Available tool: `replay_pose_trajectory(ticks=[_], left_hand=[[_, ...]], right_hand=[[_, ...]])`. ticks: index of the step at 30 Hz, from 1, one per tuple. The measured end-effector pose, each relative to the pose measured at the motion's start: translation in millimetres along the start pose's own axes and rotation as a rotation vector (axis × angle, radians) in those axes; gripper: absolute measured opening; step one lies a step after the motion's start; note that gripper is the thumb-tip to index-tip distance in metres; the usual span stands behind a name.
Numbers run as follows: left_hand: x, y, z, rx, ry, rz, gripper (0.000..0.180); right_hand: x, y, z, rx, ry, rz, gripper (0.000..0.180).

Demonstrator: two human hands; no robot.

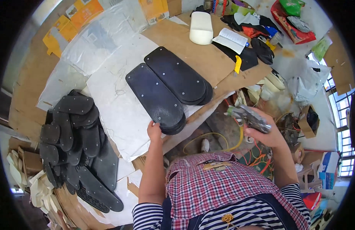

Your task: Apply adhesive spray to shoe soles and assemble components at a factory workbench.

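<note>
Two long black panels with rounded ends and small silver studs lie side by side on the table. They appear stacked in layers at their near ends. My left hand (154, 131) has its fingers closed on the near left edge of the left black panel (156, 97). The right black panel (177, 74) lies against it, untouched. In my right hand (273, 132) is a silver gun-shaped air tool (250, 118) with a greenish end, held off the table's edge to the right of the panels. A yellow hose (240, 138) hangs below it.
A heap of black studded pieces (76, 142) covers the table's left side. A cream moulded pad (201, 28), an open notebook (230, 40) and a yellow-handled cutter (237, 64) lie at the far right. Hoses (261, 153) and boxes (309, 122) crowd the floor to the right.
</note>
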State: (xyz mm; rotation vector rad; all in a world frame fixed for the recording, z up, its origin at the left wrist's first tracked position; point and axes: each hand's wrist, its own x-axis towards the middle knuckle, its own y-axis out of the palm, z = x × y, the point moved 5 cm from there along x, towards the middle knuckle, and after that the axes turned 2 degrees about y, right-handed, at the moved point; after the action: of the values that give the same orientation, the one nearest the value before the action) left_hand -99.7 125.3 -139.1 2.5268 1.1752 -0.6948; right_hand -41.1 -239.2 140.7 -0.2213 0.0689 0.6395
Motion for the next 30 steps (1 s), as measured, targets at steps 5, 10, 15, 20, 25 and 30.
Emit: replay_pose_trajectory(ticks=[5, 10, 15, 20, 25, 30], left_hand=[[13.4, 3.6, 9.1, 0.429, 0.265, -0.216, 0.049], [-1.5, 20.8, -2.2, 0.433, 0.163, -0.240, 0.043], [-8.2, 26.3, -3.3, 0.261, 0.143, -0.258, 0.042], [-3.3, 29.7, 7.7, -0.034, 0.031, -0.248, 0.027], [-28.4, 74.2, -18.5, -0.356, -0.163, -0.165, 0.019], [-15.5, 67.4, -41.9, -0.460, 0.036, -0.221, 0.029]], right_hand=[[57.4, 16.7, -55.0, -0.096, -0.096, 0.011, 0.051], [89.4, 31.7, -88.9, -0.193, -0.146, 0.077, 0.053], [106.1, 38.5, -108.6, -0.214, -0.132, 0.115, 0.054], [123.9, 56.2, -119.9, -0.243, -0.117, 0.148, 0.057], [124.3, 58.3, -123.7, -0.215, -0.078, 0.198, 0.056], [112.4, 48.5, -114.3, -0.236, -0.128, 0.134, 0.057]])
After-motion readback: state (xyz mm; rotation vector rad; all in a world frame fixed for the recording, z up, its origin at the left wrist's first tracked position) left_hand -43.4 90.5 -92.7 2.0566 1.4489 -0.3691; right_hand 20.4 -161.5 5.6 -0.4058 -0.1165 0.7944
